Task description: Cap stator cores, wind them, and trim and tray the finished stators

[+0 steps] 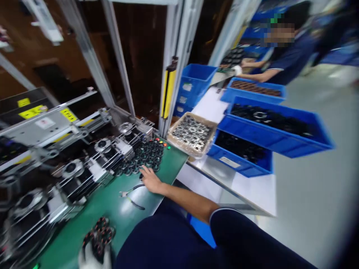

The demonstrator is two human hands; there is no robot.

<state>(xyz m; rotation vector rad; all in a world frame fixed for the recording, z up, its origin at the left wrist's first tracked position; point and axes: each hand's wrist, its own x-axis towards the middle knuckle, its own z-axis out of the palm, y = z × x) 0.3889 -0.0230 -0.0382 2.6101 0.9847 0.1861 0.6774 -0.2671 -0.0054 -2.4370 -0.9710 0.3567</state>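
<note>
- Has the left hand (94, 258), in a white glove, at the bottom edge of the view, at a small group of coils (102, 233), dark with orange parts, near the front of the green table (112, 203).
- Shows the left fingers apart, at two sides of the coils; cannot tell, because of blur, whether clamped on any.
- Holds the bare right hand (151, 180) at the near edge of many dark rings (148, 157), set close together at the far end of the table.
- Shows the right fingers bent and a little apart, by a dark piece; cannot tell whether pinched on it.
- Has pliers (123, 194) lying between the two hands, nearer to the right one, with handles spread.
- Has the machine (125, 147) along the left, and, beyond the table, a box (179, 145) of metal plates (193, 130) beside blue bins (276, 134).
</note>
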